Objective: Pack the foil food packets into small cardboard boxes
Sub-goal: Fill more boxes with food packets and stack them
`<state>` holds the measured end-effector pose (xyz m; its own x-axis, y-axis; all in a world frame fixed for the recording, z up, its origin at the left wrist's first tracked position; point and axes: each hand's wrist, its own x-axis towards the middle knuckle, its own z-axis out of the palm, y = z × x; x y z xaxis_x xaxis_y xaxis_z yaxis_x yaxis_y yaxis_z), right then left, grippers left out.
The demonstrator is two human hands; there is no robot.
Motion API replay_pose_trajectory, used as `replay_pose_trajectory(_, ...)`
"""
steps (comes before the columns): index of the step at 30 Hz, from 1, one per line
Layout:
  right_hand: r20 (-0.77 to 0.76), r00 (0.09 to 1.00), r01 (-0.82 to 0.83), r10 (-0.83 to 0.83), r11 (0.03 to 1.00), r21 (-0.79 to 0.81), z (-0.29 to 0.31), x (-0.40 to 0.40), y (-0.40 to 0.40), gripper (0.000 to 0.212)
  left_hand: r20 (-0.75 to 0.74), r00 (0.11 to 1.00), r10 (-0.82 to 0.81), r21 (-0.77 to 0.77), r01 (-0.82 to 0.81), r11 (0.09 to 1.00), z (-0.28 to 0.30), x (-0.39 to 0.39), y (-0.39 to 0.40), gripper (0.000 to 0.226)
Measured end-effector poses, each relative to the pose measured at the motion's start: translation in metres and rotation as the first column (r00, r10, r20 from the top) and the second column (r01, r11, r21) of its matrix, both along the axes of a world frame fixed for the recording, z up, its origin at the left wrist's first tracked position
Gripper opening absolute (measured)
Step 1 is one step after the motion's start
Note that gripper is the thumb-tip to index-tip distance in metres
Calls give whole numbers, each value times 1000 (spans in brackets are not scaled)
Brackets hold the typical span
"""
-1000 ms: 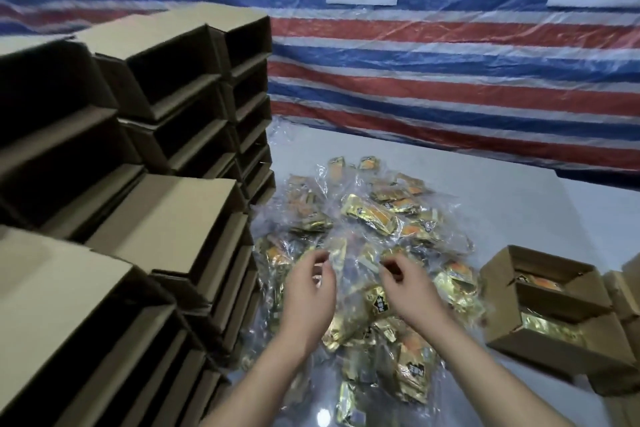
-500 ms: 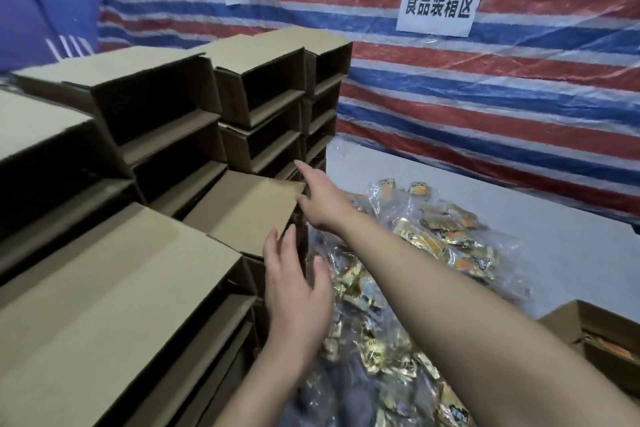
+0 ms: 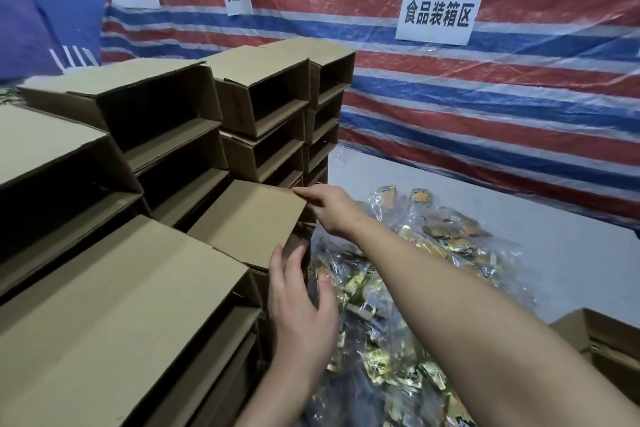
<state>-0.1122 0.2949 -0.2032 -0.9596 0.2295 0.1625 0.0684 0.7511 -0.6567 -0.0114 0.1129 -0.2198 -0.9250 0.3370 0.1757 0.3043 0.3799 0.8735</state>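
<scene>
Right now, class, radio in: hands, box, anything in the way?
Right hand open, fingers on far corner of top box. Left hand open at its near edge. Box not lifted. Foil packets heaped beside stack. Nothing blocking.

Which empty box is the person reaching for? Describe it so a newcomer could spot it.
Start at the wall of stacked cardboard boxes on the left. Its low middle stack, beside the foil packets, is topped by the target box. It alone has the right hand at its far corner and the left hand at its near edge.
</scene>
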Motion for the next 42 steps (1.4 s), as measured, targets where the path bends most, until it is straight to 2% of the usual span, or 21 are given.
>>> replay_pose_trajectory(3,-82,996,22,-24,1000,-22,4,21,9,35,-48,997,-60,27,61,998,7,11,-3,44)
replay_pose_trajectory(7,-192,980,70,-58,996,60,15,65,25,32,-165,979,-123,41,131,990,17,33,-5,40)
replay_pose_trajectory(12,-146,975,192,-169,969,158,22,151,49,28,-318,932,-172,142,226,964,28,58,-8,35)
replay_pose_trajectory(15,-115,956,288,-268,932,219,20,211,54,21,-352,917,-186,218,273,937,30,68,-3,30)
replay_pose_trajectory(18,-15,926,367,-377,891,267,9,276,46,12,-176,945,-277,171,306,937,22,71,5,34)
replay_pose_trajectory(21,129,868,428,-479,854,295,-9,331,23,8,55,918,-393,80,388,918,-4,72,12,45)
replay_pose_trajectory(24,261,812,463,-521,849,254,-32,367,-3,10,293,827,-479,45,489,871,-36,74,17,46)
replay_pose_trajectory(26,344,774,491,-532,847,205,-55,384,-22,10,424,736,-528,30,571,820,-60,76,17,33)
replay_pose_trajectory(28,392,740,530,-547,833,160,-83,396,-42,12,453,707,-543,-5,611,791,-83,80,11,13)
replay_pose_trajectory(29,407,727,547,-552,825,142,-98,400,-52,14,457,704,-543,-24,620,784,-95,82,7,10)
replay_pose_trajectory(33,501,676,567,-539,816,113,-140,408,-78,19,483,699,-527,-83,636,767,-138,93,-13,12)
replay_pose_trajectory(38,580,657,543,-480,836,77,-173,410,-97,17,480,702,-527,-105,642,760,-174,104,-34,15)
replay_pose_trajectory(42,587,645,560,-490,825,73,-188,414,-101,20,483,719,-499,-96,610,786,-187,108,-37,16)
